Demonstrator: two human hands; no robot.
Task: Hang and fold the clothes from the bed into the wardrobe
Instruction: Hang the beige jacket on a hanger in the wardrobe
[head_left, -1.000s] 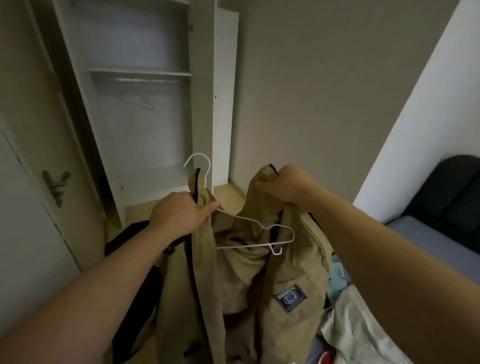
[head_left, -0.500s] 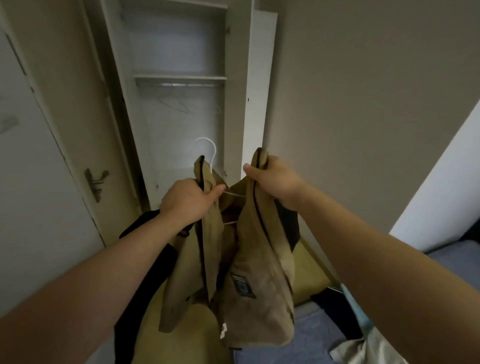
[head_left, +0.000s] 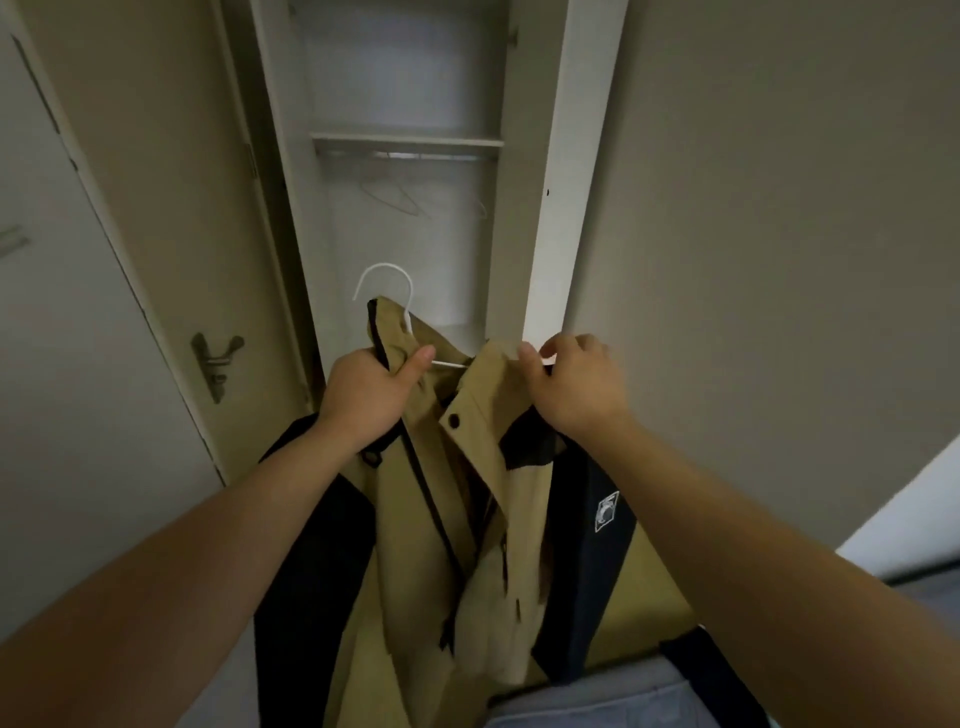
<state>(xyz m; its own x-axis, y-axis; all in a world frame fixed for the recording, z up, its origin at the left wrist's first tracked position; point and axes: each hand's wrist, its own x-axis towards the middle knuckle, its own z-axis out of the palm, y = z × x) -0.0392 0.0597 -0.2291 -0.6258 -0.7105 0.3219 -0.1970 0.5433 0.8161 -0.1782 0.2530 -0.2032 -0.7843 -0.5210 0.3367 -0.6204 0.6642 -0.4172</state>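
1. I'm seeing the left hand (head_left: 366, 397) still gripping the jacket (head_left: 441, 519) collar and hanger (head_left: 387, 291) in front of the wardrobe (head_left: 550, 130).
2. The right hand (head_left: 576, 387), fingers clamped, is pinching the jacket's other shoulder, spreading it wider than earlier.

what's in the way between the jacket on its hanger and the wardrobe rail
Nothing visible: the wardrobe is open and its rail carries only two bare hangers. The left hand and right hand hold the jacket on its white hanger.

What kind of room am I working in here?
Most likely a bedroom: an open white wardrobe with a clothes rail and bare wire hangers, a door with a lever handle on the left, and what looks like a mattress edge below.
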